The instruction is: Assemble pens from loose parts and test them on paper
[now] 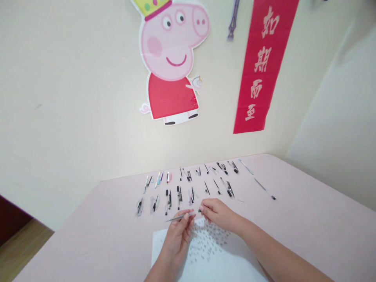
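My left hand is closed around a slim grey pen, its thin end pointing left. Close by on the right, my right hand pinches a small dark piece between thumb and fingertips; it lies in line with the pen, and I cannot tell whether the two touch. Under both hands lies a white sheet of paper. Many small grey specks are spread over it; whether they are loose bits or marks is too small to tell.
Pen parts lie in two rows across the pink tabletop, including black pens and dark caps with refills. A long pen refill and a light blue pen lie at the right. Behind the table stands a wall with a pig cutout.
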Available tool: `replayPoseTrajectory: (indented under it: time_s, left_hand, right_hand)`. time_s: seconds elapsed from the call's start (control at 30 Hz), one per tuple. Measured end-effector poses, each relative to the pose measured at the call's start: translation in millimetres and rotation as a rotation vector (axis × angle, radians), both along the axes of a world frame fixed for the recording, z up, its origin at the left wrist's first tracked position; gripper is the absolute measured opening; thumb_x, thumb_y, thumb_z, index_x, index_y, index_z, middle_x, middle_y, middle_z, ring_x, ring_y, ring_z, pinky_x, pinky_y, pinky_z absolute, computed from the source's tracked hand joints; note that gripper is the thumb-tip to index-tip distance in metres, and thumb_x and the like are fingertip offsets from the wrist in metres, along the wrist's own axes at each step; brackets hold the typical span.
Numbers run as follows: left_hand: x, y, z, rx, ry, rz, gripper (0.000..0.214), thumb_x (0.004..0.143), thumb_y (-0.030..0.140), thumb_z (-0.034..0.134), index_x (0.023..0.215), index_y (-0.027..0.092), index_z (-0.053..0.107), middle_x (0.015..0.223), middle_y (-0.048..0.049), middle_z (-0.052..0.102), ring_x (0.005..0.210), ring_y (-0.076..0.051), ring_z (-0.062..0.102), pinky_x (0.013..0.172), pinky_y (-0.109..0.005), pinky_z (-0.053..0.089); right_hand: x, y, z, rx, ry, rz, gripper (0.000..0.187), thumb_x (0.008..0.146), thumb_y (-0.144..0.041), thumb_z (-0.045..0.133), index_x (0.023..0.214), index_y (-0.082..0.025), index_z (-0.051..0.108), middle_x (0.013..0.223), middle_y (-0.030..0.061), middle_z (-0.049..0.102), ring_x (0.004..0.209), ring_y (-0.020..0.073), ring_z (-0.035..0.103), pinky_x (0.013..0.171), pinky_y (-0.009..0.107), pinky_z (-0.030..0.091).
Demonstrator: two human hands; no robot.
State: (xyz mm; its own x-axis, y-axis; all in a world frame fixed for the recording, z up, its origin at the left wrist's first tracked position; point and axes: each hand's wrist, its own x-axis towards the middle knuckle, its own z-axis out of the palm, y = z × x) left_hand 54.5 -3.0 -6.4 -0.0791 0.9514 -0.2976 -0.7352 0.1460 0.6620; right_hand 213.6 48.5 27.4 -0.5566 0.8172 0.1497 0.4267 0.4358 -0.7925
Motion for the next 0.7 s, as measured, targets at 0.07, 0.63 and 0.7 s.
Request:
replayPoseTrajectory:
  time_s: [0.07,0.63,0.7]
  left_hand:
    - [0,0,-0.4,0.001,-0.004,-0.003,0.012,0.077,0.001,0.056,0.08,0.01,0.064,0.079,-0.0073,0.07,0.073,-0.012,0.068,0.065,-0.016,0.055]
    - [-1,0,-2.2,-0.013,-0.021,0.007,0.011,0.075,0.002,0.059,0.081,0.011,0.063,0.079,-0.0074,0.07,0.071,-0.013,0.068,0.062,-0.017,0.056]
    - [-2,0,-3.0,-0.005,-0.019,-0.001,0.012,0.075,0.002,0.059,0.082,0.011,0.063,0.079,-0.0076,0.07,0.072,-0.012,0.068,0.063,-0.017,0.056]
  right_hand:
    - [1,1,-2.4,-0.021,0.017,-0.006,0.034,0.089,-0.031,0.037,0.06,-0.017,0.049,0.051,-0.0029,0.051,0.05,0.0105,0.049,0.053,0.021,0.036]
    - [1,0,3.1,-0.016,-0.007,-0.005,0.031,0.088,-0.027,0.039,0.06,-0.018,0.048,0.051,-0.0033,0.051,0.05,0.0105,0.048,0.054,0.021,0.035]
    - [2,1,1.3,-0.018,0.009,-0.014,0.033,0.089,-0.029,0.037,0.06,-0.018,0.048,0.052,-0.003,0.051,0.051,0.0105,0.049,0.054,0.021,0.035]
